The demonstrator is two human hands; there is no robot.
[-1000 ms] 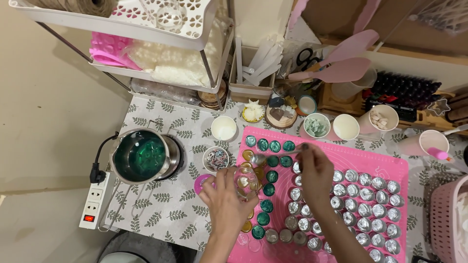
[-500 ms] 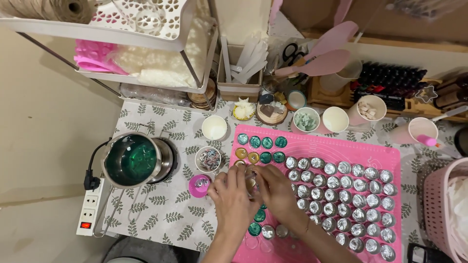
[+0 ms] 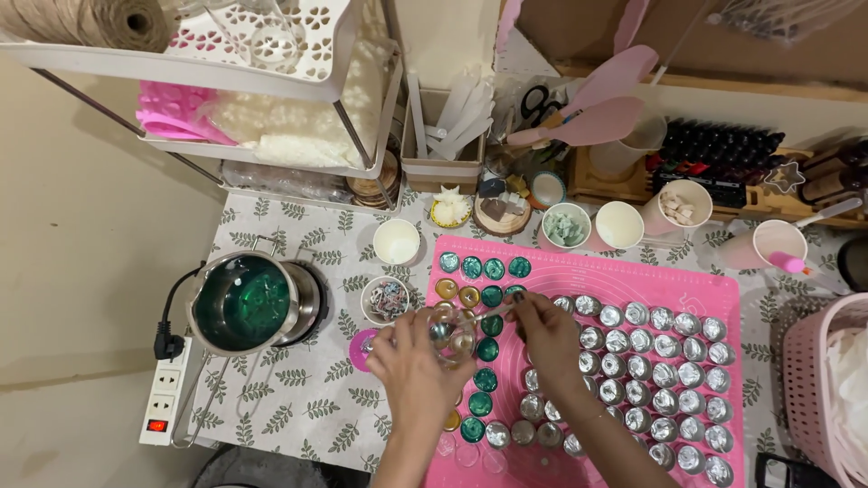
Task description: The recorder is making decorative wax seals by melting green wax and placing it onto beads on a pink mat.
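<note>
**Small clear cup held over the pink mat, stick crossing into it from the right**

I see a small clear cup (image 3: 449, 336) held just above the left part of the pink silicone mat (image 3: 723, 280), over the column of little tins filled with green wax (image 3: 489, 323). My left hand (image 3: 411, 361) is wrapped around that cup from the left and below, fingers closed on its wall. My right hand (image 3: 547, 336) sits just to the right of it, fingertips pinched together on a thin stick (image 3: 488, 315).

The stick's long axis runs roughly left to right, tilted slightly down toward the cup, so its free end lies at or inside the cup's mouth while the pinched end stays on the right. The cup therefore lies directly left of the right hand's pinch, and both hands are nearly touching; the left is the one carrying it. What the cup holds I cannot make out through the glare.

Outward from there: rows of empty silver tins (image 3: 651, 348) fill the mat to the right. A small bowl of mixed-colour bits (image 3: 385, 298) stands just left of the cup, a pink lid (image 3: 362, 348) beside it. Further left, a steel melting pot with dark green liquid (image 3: 244, 303) stands near a white power strip (image 3: 165, 389). White cups (image 3: 396, 240) stand beyond the mat.
</note>
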